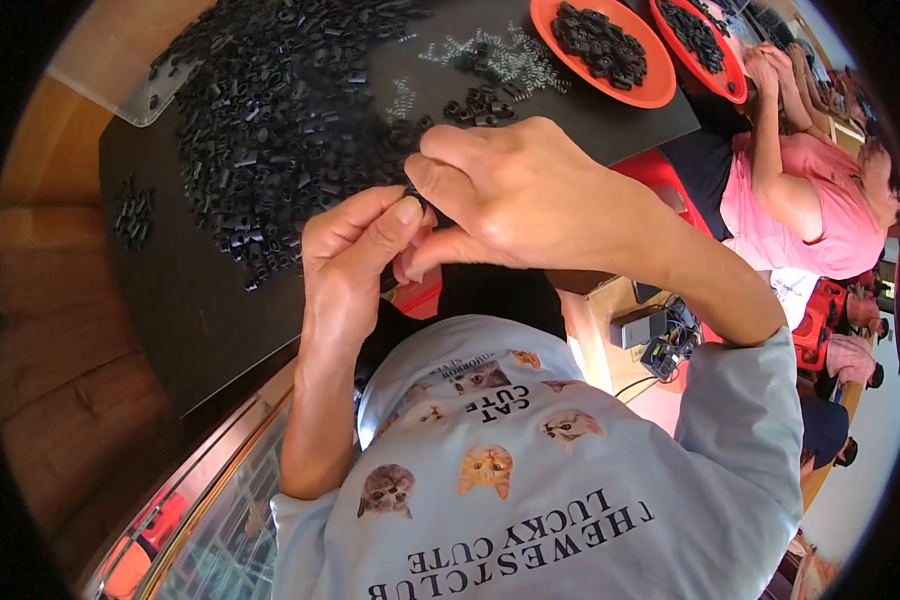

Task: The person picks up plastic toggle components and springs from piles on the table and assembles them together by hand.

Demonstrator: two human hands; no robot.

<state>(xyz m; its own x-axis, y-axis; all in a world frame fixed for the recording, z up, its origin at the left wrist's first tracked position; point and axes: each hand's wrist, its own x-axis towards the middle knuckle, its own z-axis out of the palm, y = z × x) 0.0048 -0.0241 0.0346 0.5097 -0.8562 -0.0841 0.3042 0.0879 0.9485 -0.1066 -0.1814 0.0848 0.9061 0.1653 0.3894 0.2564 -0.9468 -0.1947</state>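
Fingertips of both hands meet above the near edge of the black mat (200,310), and between them sits a small dark part (411,190) that is almost covered. On the left hand (355,255), thumb and forefinger are pressed together toward the meeting point, coming from the lower left. On the right hand (515,195), the fingers are curled down over the same point from the right, with the thumb under them. I think both hands pinch the same small part, but the right fingers hide it, so its long axis cannot be told; it may lie roughly left to right, from one hand to the other.

Both hands are equally near to the part, since both touch it. A big heap of small black parts (270,110) lies just beyond the fingertips, up and to the left, on the mat. A little bunch of thin metal springs (500,55) lies further away, above the right hand. Two orange trays (660,90) with more black parts stand at the far right, well apart from the hands. Another person in a pink shirt (800,210) sits on the right.
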